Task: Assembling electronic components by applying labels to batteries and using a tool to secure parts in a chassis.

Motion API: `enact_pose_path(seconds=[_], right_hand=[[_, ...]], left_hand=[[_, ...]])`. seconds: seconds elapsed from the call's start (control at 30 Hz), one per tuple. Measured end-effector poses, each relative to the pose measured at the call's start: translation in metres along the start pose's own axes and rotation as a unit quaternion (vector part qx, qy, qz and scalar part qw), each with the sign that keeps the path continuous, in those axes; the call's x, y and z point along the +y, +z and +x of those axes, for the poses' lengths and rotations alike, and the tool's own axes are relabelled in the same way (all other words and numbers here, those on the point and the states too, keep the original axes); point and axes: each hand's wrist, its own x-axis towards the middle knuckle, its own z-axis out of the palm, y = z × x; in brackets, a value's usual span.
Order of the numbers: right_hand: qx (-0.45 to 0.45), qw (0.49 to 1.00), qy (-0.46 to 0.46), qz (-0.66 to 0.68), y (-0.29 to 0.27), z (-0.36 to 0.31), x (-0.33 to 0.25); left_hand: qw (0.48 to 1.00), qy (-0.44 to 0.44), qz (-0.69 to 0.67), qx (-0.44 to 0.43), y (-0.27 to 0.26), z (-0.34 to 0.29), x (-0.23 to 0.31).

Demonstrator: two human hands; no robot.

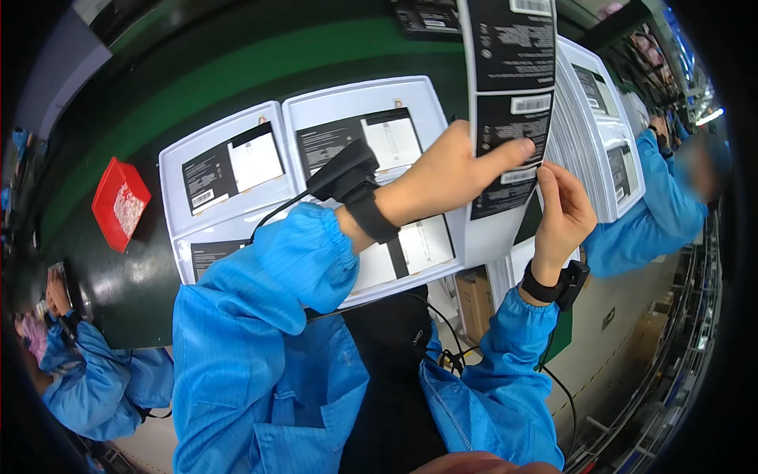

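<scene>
A long strip of black printed labels [513, 59] on white backing hangs in front of me, above the right side of a white tray. My left hand [450, 174] is closed on the strip, its thumb pressed on the front of a black label and its other fingers hidden behind. With thumb and forefinger, my right hand [567, 207] pinches the strip's right edge near its lower end. Below my left forearm lies the white compartmented tray [359, 91], holding several flat rectangular packs [209, 178], part black and part white. My left arm hides some of them.
Stacked white trays [575, 130] rise on the right, with similar packs in the top one. A red bin [122, 207] with small white bits stands left on the dark table [87, 292]. People in blue sleeves [659, 209] are at both sides. Cables hang near my waist.
</scene>
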Motion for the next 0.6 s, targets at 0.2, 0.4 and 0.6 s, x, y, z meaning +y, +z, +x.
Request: enact_pose_path(seconds=[0.2,0.4,0.6], right_hand=[[-0.058,0.996,-0.063,-0.025,-0.006,0.008,-0.017],[-0.120,0.992,0.025,0.014,-0.014,0.011,-0.017],[-0.226,0.974,0.020,-0.012,-0.012,0.015,-0.026]], left_hand=[[0.996,-0.075,-0.043,0.030,0.008,-0.007,0.002],[0.995,-0.090,-0.031,0.028,0.007,-0.011,0.002],[0.996,-0.075,-0.028,0.039,0.003,-0.013,0.005]])
